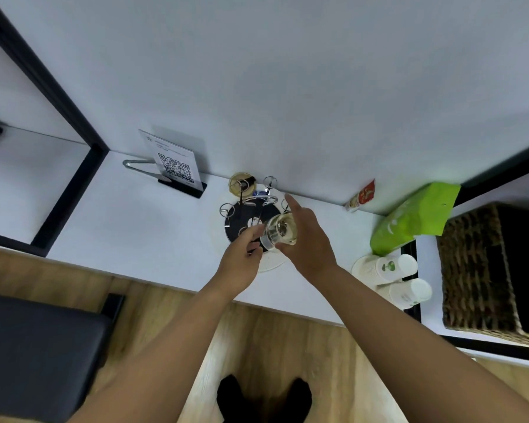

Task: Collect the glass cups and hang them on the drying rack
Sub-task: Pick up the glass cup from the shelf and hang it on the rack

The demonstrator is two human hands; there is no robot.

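Observation:
A metal drying rack (248, 212) with looped wire arms and a dark round base stands on a white tray at the back of the white counter. One glass cup (241, 182) hangs on its far arm by the wall. My right hand (306, 239) grips a second clear glass cup (279, 232) over the rack's near right side, with its index finger pointing out toward the wall. My left hand (242, 257) pinches one of the rack's wire arms at the near side, just left of that cup.
A QR-code sign (174, 162) and metal tongs (138, 164) sit at the back left. A green bag (413, 218), a red sachet (362, 195), paper cups (391, 270) and a wicker basket (483, 270) lie to the right. A dark chair (37, 346) stands below left.

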